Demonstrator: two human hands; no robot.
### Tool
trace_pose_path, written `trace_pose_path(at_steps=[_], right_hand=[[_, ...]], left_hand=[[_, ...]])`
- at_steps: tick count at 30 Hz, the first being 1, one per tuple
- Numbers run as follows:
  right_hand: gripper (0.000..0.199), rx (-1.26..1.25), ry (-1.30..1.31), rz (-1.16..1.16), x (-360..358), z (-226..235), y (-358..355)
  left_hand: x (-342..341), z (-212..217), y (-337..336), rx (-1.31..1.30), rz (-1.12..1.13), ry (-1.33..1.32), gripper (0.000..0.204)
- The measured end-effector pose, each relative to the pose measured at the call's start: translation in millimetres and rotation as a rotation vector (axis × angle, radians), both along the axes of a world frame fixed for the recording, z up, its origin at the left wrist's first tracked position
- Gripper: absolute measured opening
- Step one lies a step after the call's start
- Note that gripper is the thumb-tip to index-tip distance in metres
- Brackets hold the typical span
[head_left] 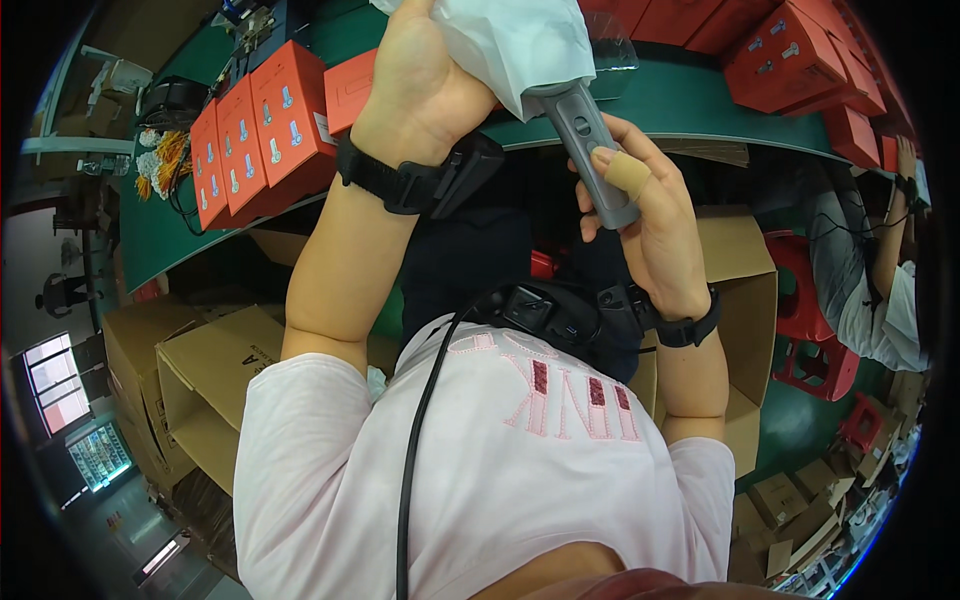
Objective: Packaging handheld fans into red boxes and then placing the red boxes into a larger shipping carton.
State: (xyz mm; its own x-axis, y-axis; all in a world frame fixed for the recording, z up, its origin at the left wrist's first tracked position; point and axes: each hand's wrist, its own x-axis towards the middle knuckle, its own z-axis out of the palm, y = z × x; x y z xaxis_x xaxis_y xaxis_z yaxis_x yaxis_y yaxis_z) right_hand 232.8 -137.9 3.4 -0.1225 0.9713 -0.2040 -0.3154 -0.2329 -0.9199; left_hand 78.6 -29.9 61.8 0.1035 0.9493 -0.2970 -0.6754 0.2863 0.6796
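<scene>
Near the top middle, the right hand (650,215) grips the grey handle (590,140) steady, so the left hand (425,85) can pinch the white bag (520,40) around its top.

I log the handheld device (590,150) at centre, between the left hand (425,85) and right hand (650,215), its upper end inside the bag (510,40). Workbench (690,110) lies beyond. Row of boxes (255,135) stands on it, far left; stacked boxes (810,60) far right. Open cartons (200,380) sit below, near left.
</scene>
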Motion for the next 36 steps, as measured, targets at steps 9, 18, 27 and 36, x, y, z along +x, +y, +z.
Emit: trace_pose_path(at_steps=[9,18,27,36], right_hand=[[0.049,0.011,-0.008,-0.007,1,-2,-3],[0.055,0.154,-0.096,-0.047,2,-2,-3],[0.054,0.749,-0.867,-0.704,7,-35,12],[0.053,0.819,-0.850,-0.720,22,-25,-14]], left_hand=[[-9,-4,-2,0.097,-0.091,-0.142,0.046],[-14,-20,3,0.341,-0.263,0.017,0.046],[40,-56,-64,0.661,-0.293,0.443,0.047],[35,-40,-54,0.235,-0.456,-0.230,0.038]])
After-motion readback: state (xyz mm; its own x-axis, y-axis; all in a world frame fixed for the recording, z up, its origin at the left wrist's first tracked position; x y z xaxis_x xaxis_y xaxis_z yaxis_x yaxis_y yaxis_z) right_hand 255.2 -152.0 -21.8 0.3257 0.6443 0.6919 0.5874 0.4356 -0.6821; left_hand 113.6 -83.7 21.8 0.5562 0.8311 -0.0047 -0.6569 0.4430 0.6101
